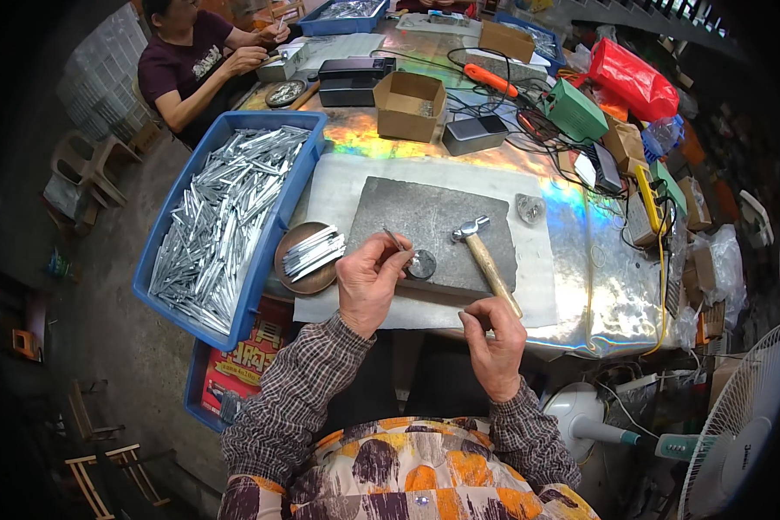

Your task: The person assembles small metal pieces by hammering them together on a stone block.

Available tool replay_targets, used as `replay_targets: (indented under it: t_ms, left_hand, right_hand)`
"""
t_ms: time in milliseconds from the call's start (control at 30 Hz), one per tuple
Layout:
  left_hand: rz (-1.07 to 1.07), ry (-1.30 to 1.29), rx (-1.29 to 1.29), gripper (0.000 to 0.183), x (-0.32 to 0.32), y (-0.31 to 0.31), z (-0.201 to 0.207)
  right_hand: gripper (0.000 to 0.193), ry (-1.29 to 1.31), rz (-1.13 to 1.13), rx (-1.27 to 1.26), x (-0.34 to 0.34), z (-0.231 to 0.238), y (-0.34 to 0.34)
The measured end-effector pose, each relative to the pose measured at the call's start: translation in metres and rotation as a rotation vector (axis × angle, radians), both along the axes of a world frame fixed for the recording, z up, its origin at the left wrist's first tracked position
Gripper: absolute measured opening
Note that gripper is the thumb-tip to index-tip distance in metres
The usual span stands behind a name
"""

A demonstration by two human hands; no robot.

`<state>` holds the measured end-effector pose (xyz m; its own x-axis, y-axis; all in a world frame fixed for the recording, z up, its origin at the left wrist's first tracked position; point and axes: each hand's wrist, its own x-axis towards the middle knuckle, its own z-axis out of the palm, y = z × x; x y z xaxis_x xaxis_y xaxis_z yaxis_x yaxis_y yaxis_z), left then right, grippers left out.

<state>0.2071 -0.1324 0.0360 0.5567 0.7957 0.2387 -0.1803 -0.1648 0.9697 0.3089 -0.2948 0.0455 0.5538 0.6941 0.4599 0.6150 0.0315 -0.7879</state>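
Note:
My left hand (368, 282) is closed in a pinch on a thin grey metal strip (396, 239), held over the near left part of a dark flat metal block (433, 212). Beside its fingertips, on the block, is a small round dark metal piece (421, 264). My right hand (496, 347) is at the block's near right edge with its fingers curled in; whatever they may hold is hidden. Just beyond it lies a ball-peen hammer (491, 270), head on the block and wooden handle toward my right hand. A round brown dish (295, 283) of silvery strips (315, 253) stands left of the block.
A large blue tub (273, 251) heaped with metal strips stands at left. Beyond the block are a cardboard box (410, 106), a dark device (475, 134) and tangled cables. A small clear bag (529, 208) lies at right. Fans (737, 433) stand near right. Another person (199, 65) works far left.

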Motion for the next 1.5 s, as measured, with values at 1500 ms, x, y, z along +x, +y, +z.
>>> replay_targets:
  t_ms: [1500]
  left_hand:
    - [0.157, 0.145, 0.586, 0.022, 0.005, -0.002, -0.004]
  right_hand:
    - [0.016, -0.596, 0.241, 0.22, 0.005, 0.007, 0.067]
